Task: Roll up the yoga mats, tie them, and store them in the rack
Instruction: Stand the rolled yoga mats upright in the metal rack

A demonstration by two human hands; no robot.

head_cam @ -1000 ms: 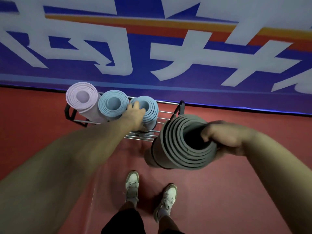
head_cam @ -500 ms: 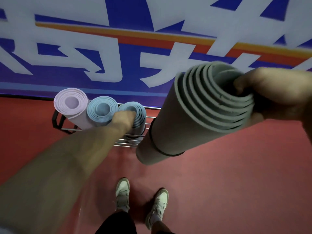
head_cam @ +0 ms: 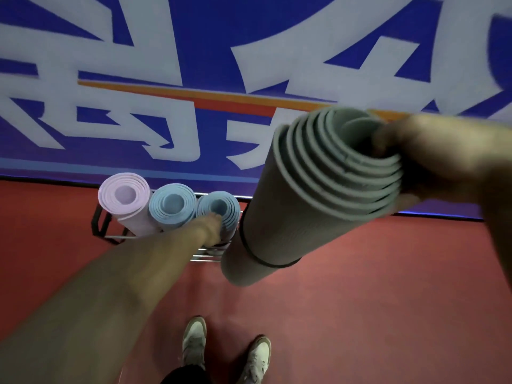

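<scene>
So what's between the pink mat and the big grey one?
Head view: two rolled mats in the rack, a light blue mat and a darker blue mat that the left hand touches.

Your right hand (head_cam: 435, 164) gripped the top end of the grey mat (head_cam: 291, 214), which hung tilted with a black strap (head_cam: 261, 262) round its lower part. Your left hand (head_cam: 211, 229) touched the rightmost blue mat (head_cam: 225, 204) standing in the rack (head_cam: 97, 223).

- Looks like a gym or sports hall.
- Red sports floor (head_cam: 388, 314) underfoot.
- Huge blue banner (head_cam: 207, 37) with white lettering along the wall.
- Wire rack (head_cam: 97, 223) holding rolled yoga mats (head_cam: 171, 206).
</scene>
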